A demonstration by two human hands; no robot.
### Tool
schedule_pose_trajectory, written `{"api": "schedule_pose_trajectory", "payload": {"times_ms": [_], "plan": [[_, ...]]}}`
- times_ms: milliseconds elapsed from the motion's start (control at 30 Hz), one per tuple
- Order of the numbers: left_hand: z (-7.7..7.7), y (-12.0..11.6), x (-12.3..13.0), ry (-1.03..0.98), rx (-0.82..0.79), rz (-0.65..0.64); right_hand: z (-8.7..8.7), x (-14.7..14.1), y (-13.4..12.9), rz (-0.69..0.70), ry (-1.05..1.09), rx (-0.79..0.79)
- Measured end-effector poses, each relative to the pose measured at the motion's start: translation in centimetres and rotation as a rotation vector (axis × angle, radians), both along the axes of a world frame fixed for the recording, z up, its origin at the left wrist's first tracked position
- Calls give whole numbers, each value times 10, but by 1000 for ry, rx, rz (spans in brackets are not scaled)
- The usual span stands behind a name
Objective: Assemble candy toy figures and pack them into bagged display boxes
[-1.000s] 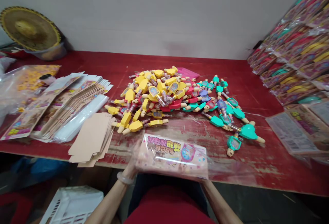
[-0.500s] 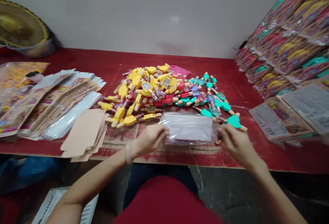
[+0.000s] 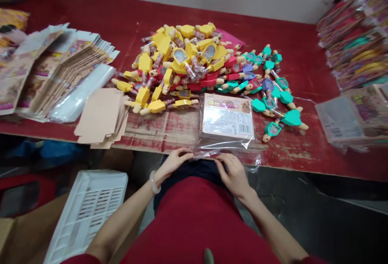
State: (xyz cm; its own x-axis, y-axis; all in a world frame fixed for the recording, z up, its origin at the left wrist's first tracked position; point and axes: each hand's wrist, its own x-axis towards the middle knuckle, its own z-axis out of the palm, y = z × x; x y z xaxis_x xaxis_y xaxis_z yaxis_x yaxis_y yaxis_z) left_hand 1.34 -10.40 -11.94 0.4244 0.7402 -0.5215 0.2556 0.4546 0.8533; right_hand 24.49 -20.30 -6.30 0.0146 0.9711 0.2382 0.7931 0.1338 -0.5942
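We look to have left-hand fingers (image 3: pixel 185 157) and right-hand fingers (image 3: pixel 218 160) clamped on the clear bag (image 3: pixel 222 144), near edge; over-tugging could split it around the printed box (image 3: pixel 227 115).

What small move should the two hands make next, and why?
Probably fold the loose end of the clear bag toward the printed box: the box appears to lie inside it, and the left hand and right hand are both at that loose end.
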Motion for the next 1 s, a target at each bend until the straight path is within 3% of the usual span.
{"api": "schedule_pose_trajectory", "payload": {"times_ms": [133, 267, 433, 600, 767, 833, 900, 1000], "plan": [[-5, -9, -2, -12, -98, 11, -7, -38, 24, 155, -29, 24], [-4, -19, -13, -81, -124, 48, -31, -56, 34, 270, -81, -68], [-2, -20, -19, -97, -85, 66, -55, -71, 37, 256, -61, -121], [-4, -18, -12, -20, -7, 45, -53, -73, 38, 238, 99, -218], [-6, -15, 1, -8, -107, 73, -39, -75, 32, 330, 69, -123], [-5, -12, 1, 25, -131, 90, -42, -58, 15, 392, -3, -111], [-2, -8, -3, 76, -162, 66, -53, -19, -20, 369, -99, -164], [-2, -2, -13, 120, -173, -22, -71, 74, -114, 68, -299, -338]]}}
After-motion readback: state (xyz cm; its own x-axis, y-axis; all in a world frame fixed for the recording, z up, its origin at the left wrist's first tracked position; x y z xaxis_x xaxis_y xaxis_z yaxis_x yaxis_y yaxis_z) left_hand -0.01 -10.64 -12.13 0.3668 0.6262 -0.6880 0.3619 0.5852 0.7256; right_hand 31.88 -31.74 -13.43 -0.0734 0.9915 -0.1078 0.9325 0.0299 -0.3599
